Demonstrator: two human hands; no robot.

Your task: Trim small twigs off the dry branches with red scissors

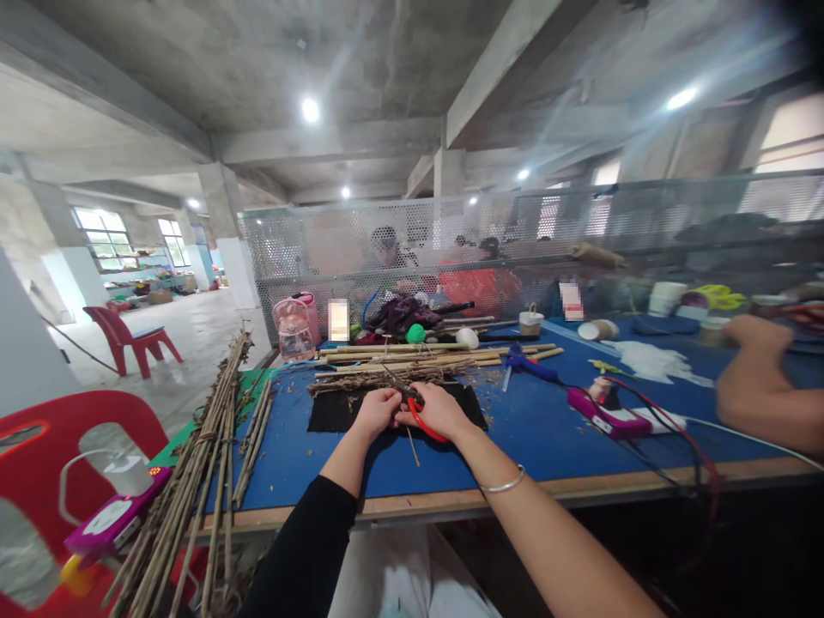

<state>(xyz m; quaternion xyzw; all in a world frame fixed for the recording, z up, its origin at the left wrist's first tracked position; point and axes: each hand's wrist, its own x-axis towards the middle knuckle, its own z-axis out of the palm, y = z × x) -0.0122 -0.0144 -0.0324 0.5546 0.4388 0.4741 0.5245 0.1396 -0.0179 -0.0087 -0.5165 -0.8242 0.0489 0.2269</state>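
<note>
My right hand (pixel 439 412) is closed round the red-handled scissors (pixel 426 424), whose dark blades point away from me and to the left. Close beside it, my left hand (pixel 378 410) is pinched, its fingertips near the blades. A thin twig (pixel 413 448) sticks out below my fingers toward me; its upper end and the left hand's exact hold on it are hidden. Under both hands lies a black cloth (pixel 330 414). Along its far edge runs a row of dry twigs (pixel 348 383), with pale sticks (pixel 412 354) behind.
A bundle of long dry stalks (pixel 215 429) hangs over the table's left edge by a red chair (pixel 129 412). Right are a blue glue gun (pixel 531 367), a purple power strip (pixel 608 419) with cables, and another person's arm (pixel 766 386). A mesh screen (pixel 309 249) stands behind.
</note>
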